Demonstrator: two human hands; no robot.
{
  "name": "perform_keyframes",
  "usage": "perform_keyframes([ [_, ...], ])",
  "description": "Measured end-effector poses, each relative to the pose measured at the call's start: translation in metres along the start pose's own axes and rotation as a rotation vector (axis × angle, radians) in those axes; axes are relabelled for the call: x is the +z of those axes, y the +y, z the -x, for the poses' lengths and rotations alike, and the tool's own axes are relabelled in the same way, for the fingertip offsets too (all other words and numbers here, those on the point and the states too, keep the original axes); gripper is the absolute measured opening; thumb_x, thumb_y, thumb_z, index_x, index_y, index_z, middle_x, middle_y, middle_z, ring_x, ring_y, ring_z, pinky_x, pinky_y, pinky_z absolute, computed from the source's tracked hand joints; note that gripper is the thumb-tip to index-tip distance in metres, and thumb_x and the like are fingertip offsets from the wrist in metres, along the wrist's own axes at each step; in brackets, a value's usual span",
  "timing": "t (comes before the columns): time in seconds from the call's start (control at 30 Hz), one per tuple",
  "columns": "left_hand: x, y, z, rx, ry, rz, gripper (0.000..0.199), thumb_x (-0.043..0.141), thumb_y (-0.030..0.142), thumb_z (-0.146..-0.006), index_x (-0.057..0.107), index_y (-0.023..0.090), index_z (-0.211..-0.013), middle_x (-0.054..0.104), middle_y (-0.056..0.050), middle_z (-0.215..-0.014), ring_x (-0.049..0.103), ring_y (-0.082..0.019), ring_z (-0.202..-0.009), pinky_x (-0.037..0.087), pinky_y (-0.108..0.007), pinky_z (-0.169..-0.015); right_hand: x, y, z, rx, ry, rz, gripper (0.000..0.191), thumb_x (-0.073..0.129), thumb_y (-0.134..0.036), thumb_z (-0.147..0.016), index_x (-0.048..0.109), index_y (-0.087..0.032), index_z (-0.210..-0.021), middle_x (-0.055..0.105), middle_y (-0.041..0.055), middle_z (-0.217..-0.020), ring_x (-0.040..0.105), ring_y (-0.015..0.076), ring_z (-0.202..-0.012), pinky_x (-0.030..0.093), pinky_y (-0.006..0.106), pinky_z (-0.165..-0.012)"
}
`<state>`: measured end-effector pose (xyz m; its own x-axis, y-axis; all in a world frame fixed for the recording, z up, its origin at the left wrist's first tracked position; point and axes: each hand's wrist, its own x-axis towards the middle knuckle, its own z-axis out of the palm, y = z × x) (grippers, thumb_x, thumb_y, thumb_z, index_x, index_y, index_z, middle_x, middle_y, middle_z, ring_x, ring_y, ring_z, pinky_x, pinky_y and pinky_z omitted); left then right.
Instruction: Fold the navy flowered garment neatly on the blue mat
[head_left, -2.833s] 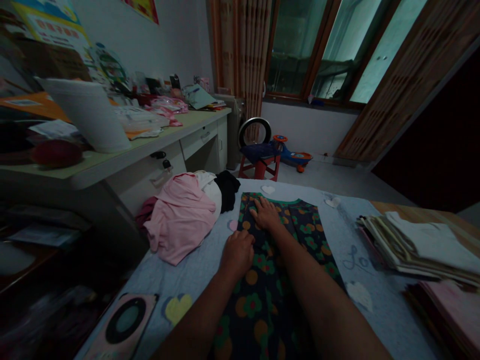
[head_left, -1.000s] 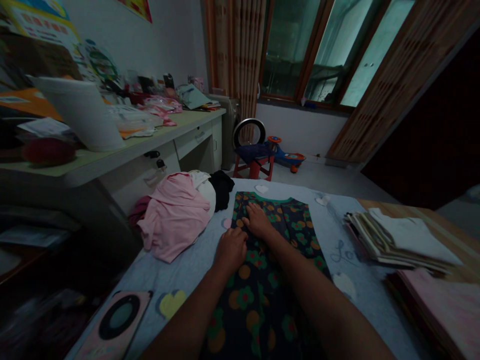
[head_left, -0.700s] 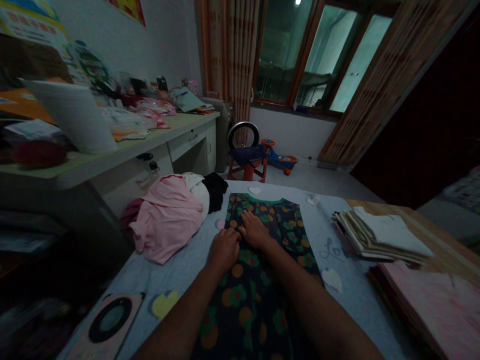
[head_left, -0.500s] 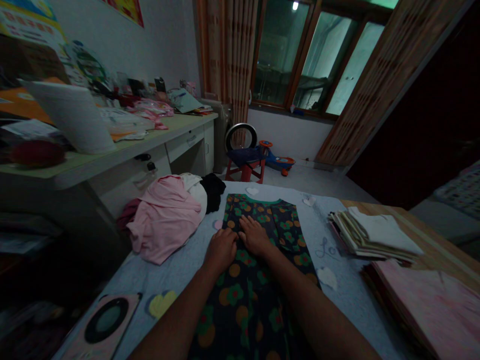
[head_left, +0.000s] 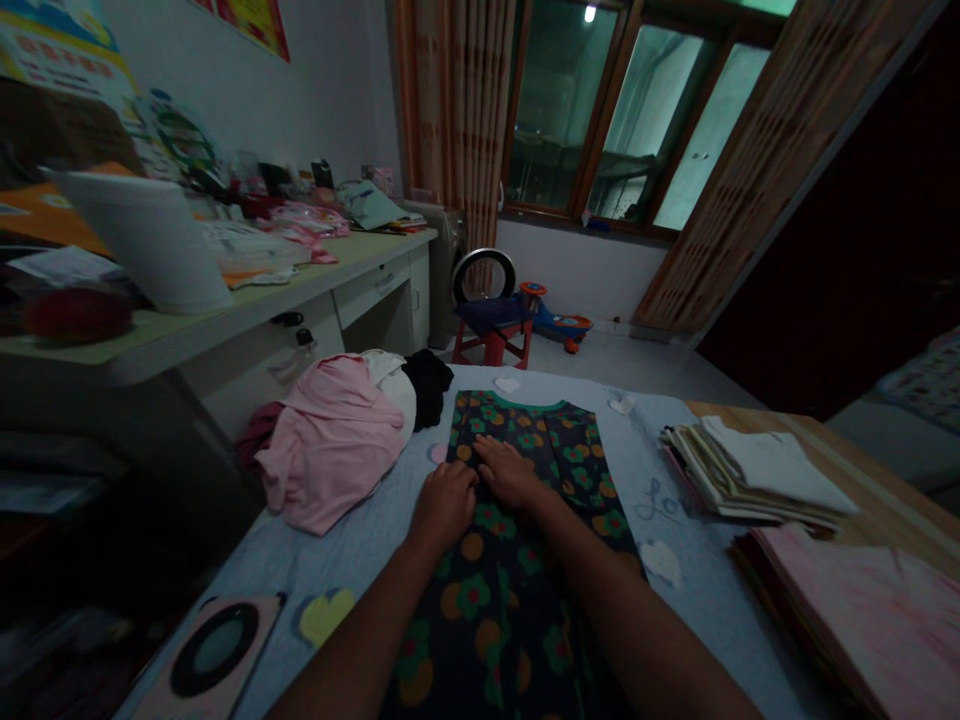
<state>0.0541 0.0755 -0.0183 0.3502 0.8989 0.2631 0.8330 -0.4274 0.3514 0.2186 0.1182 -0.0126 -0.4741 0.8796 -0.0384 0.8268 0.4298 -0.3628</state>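
A dark floral garment [head_left: 487,600] with green and orange flowers and a green neckline lies flat on the blue bed cover [head_left: 360,570]. My right hand [head_left: 506,472] rests on its upper part, fingers stretched out over the cloth. At the garment's left edge is my left hand [head_left: 448,500], its fingers bent and closed on the fabric; the fingertips are partly hidden. Left of the hands lies a heap of clothes, with a pink garment [head_left: 337,430], a white piece and a black one [head_left: 429,388].
At the right are a folded stack topped with white cloth [head_left: 780,460] and another with pink cloth [head_left: 862,610]. A phone or tablet in a pink case [head_left: 259,640] lies front left. A cluttered desk [head_left: 300,285] runs along the left; a red stool [head_left: 495,345] stands beyond the bed.
Both hands stay at nearly the same place on the garment. The whole view has shifted very slightly.
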Motion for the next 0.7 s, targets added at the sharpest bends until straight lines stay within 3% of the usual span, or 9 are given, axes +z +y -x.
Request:
perform_keyframes([
  [0.3, 0.000, 0.001, -0.002, -0.017, -0.016, 0.014, 0.015, 0.053, 0.012, -0.084, 0.063, 0.020, -0.091, 0.063, -0.006, -0.100, 0.055, -0.023, -0.097, 0.042, -0.036, -0.087, 0.000, 0.010, -0.045, 0.014, 0.033, 0.145, 0.059, 0.034, -0.043, -0.100, 0.033, -0.015, -0.152, 0.026, 0.0087, -0.161, 0.020, 0.0237, -0.149, 0.015, 0.044, -0.120],
  [0.57, 0.001, 0.001, -0.002, -0.024, -0.018, 0.019, 0.015, 0.052, 0.012, -0.084, 0.063, 0.020, -0.091, 0.062, -0.006, -0.098, 0.055, -0.023, -0.097, 0.042, -0.036, -0.087, -0.002, 0.012, -0.067, 0.091, 0.082, 0.271, 0.070, 0.035, -0.055, -0.097, 0.034, -0.011, -0.152, 0.025, 0.0131, -0.160, 0.018, 0.0282, -0.149, 0.005, 0.048, -0.121],
  [0.7, 0.001, 0.002, -0.002, -0.027, -0.022, 0.018, 0.014, 0.053, 0.011, -0.084, 0.062, 0.020, -0.090, 0.062, -0.006, -0.097, 0.054, -0.023, -0.095, 0.042, -0.036, -0.086, -0.002, 0.016, -0.075, 0.123, 0.059, 0.227, 0.077, 0.035, -0.057, -0.096, 0.030, -0.005, -0.152, 0.019, 0.0158, -0.162, 0.013, 0.0291, -0.150, 0.011, 0.044, -0.120],
])
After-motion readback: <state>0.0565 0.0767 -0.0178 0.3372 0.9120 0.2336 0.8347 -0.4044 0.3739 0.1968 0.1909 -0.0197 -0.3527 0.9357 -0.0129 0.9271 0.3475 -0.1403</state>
